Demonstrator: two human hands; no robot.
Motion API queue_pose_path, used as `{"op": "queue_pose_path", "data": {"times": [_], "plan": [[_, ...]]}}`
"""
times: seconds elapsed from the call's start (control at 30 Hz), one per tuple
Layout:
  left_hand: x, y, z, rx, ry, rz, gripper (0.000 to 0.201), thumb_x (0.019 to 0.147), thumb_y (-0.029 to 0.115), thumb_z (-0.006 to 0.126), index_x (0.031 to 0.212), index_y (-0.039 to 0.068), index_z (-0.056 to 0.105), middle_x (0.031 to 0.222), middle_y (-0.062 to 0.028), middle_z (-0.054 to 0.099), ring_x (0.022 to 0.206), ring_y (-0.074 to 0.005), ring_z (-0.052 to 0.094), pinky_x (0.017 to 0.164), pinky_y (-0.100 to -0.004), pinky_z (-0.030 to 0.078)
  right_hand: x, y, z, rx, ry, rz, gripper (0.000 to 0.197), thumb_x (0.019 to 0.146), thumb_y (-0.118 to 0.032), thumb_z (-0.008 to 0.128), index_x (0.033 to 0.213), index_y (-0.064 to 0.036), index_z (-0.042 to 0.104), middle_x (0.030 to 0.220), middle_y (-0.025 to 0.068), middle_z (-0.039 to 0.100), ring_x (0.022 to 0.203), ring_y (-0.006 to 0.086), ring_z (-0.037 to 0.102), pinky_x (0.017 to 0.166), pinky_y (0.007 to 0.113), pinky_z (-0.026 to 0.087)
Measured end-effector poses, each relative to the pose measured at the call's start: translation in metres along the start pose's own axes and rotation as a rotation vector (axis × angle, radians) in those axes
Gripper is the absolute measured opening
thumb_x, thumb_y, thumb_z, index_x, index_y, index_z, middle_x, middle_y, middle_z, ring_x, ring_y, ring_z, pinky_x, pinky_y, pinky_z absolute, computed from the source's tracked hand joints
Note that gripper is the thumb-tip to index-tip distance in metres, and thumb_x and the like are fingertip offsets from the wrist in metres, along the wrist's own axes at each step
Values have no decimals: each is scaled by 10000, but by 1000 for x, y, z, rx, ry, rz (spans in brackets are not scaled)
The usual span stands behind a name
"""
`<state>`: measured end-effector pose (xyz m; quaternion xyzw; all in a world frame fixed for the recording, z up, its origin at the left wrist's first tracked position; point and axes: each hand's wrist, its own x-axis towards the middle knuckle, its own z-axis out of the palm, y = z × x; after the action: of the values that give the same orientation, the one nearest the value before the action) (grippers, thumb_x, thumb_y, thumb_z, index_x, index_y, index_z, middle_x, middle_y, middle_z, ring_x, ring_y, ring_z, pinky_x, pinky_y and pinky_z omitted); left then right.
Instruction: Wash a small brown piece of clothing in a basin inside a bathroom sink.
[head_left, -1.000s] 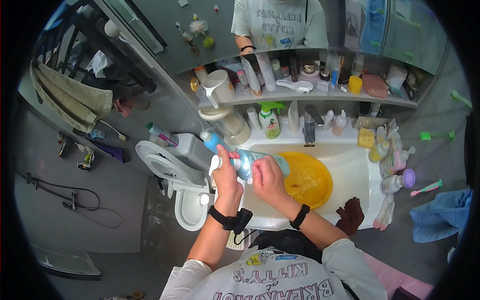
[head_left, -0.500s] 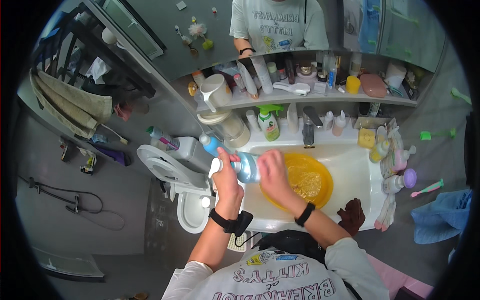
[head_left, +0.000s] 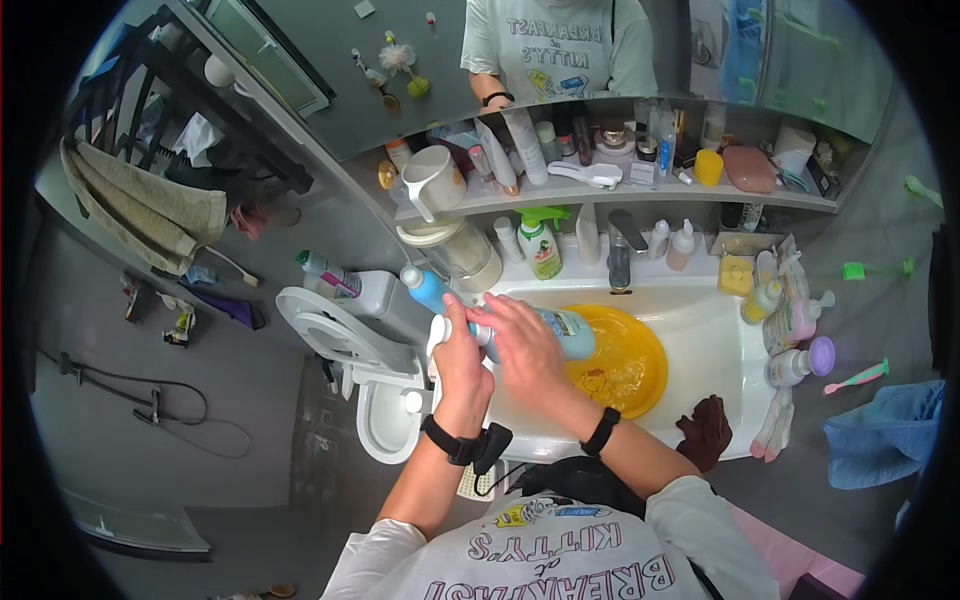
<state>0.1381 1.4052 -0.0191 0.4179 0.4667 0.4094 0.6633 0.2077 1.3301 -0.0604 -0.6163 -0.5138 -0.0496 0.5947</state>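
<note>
A light-blue plastic bottle (head_left: 572, 332) lies sideways in both hands above the left part of the white sink (head_left: 725, 335). My left hand (head_left: 458, 352) grips its white cap end (head_left: 438, 333). Over the bottle's middle lies my right hand (head_left: 525, 345), fingers wrapped around it. The bottle's bottom end sticks out over a round yellow basin (head_left: 635, 372) that sits in the sink. Each wrist carries a black band.
A blue bottle with a white cap (head_left: 424, 288) stands at the sink's left rim beside the toilet (head_left: 345, 345). Faucet (head_left: 618, 258), green spray bottle (head_left: 540, 247) and a crowded shelf (head_left: 600, 195) lie behind. Several bottles (head_left: 790, 330) line the right rim; a brown cloth (head_left: 705, 430) hangs in front.
Both hands stay on the bottle; my right hand has slid a little left along it, toward the cap end. The basin has not moved.
</note>
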Motion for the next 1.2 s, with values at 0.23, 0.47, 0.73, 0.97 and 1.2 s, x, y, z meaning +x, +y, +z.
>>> {"op": "queue_pose_path", "data": {"times": [0.23,0.47,0.73,0.97,1.2], "plan": [[15,1,-16,-15,-81,238,423,1023,380,514,718,88,495,730,-39,554,727,-136,522,754,-287,430,-74,240,-7,92,-447,619,181,901,-117,533,1018,-27,638,995,213,671,979,379,634,843,405,501],[11,8,-41,-6,22,203,419,1020,413,508,739,102,496,766,-33,566,767,-121,527,726,-259,416,-175,310,-6,-847,-546,676,299,899,-294,567,985,-30,680,1090,202,662,961,375,652,844,476,517],[24,-6,-44,-45,112,104,418,1010,443,514,750,116,510,823,-32,596,789,-118,528,761,-265,417,-104,229,16,461,-363,986,284,886,-56,573,1169,-58,564,927,139,690,705,269,663,635,385,519],[18,-20,-14,-44,82,38,464,989,511,516,794,93,558,874,-18,593,849,-118,533,838,-267,424,-39,16,10,189,-95,73,362,949,-25,457,1308,-15,506,1234,154,625,1267,327,514,1074,438,389],[5,-24,-3,-81,21,70,449,980,512,535,829,89,551,832,-21,570,865,-129,518,910,-284,395,-21,72,10,175,-101,390,366,968,-110,465,1321,-25,507,1244,111,636,1294,326,483,1150,543,231]]}}
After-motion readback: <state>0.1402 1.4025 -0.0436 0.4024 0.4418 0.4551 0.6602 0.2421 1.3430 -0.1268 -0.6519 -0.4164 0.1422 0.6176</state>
